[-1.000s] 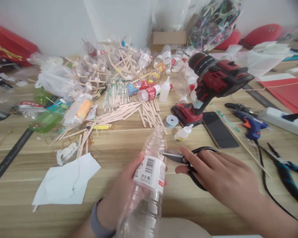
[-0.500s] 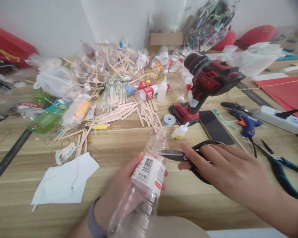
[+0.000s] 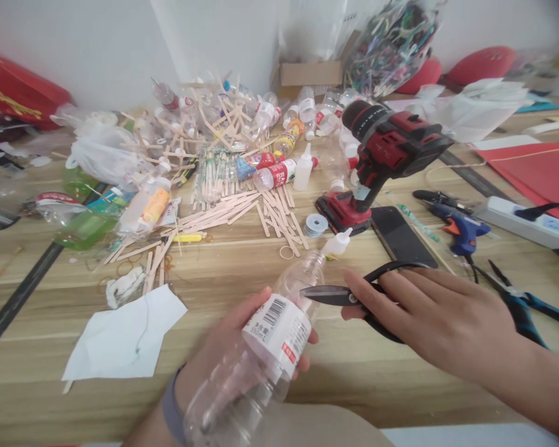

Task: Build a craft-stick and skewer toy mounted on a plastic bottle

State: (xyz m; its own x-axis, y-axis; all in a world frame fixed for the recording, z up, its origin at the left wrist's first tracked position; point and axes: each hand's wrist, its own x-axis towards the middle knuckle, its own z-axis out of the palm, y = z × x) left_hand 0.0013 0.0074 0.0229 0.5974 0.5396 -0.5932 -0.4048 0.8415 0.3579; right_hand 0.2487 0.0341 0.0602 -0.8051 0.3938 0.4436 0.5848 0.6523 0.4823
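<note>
A clear plastic bottle (image 3: 279, 332) with a white barcode label lies tilted in my left hand (image 3: 228, 338), its neck pointing up and away to the right. The fingers wrap behind it and show at the label's right edge; the thumb rests at the label's upper left. In my right hand (image 3: 440, 310) is a pair of black-handled scissors (image 3: 326, 295), gripped by the handle loops. Their blades look closed together, and the tip lies against the bottle's shoulder just above the label. Whether the tip pierces the plastic I cannot tell.
A red cordless drill (image 3: 386, 149) stands beyond my right hand, near a phone (image 3: 403, 236). Pliers (image 3: 517, 298) and a blue glue gun (image 3: 463, 230) lie at right. Wooden sticks (image 3: 223, 211) and plastic bottles crowd the back; white paper (image 3: 121, 335) lies left.
The bottle has tilted further, its neck swinging to the right and its base to the left. My right hand and the scissors have shifted slightly right, with the tip still at the bottle's shoulder.
</note>
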